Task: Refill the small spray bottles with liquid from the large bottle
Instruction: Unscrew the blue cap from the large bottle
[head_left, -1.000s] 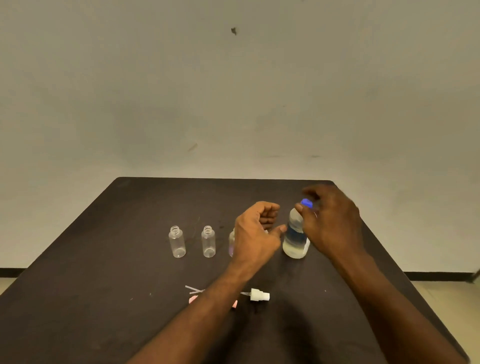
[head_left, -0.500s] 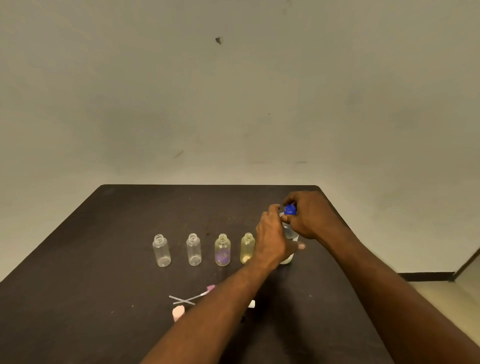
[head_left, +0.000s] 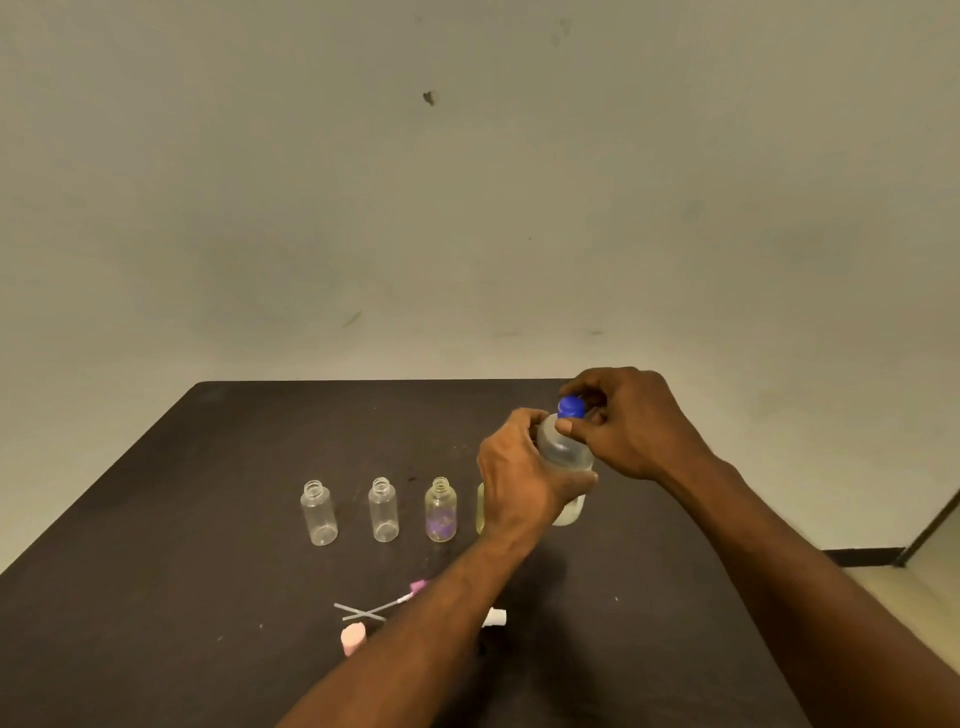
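The large clear bottle (head_left: 563, 452) with a blue cap (head_left: 570, 407) stands upright at the right of the dark table (head_left: 208, 519), holding some pale liquid. My left hand (head_left: 519, 478) wraps around its body. My right hand (head_left: 628, 421) pinches the blue cap from above. Left of it, uncapped small bottles stand in a row: two clear empty ones (head_left: 318, 513) (head_left: 383, 510), one with purple at the bottom (head_left: 440, 510), and a yellowish one (head_left: 480, 509) mostly hidden behind my left hand.
Loose spray heads lie near the table's front: a pink cap (head_left: 352, 638), a pink-purple one with a tube (head_left: 415, 588), crossed white tubes (head_left: 358, 613), and a white one (head_left: 493, 618) beside my left forearm. The table's right edge runs close to my right arm.
My left hand has closed around the large bottle's body, and my right hand's fingers have settled on the blue cap. The small bottles have stayed in place.
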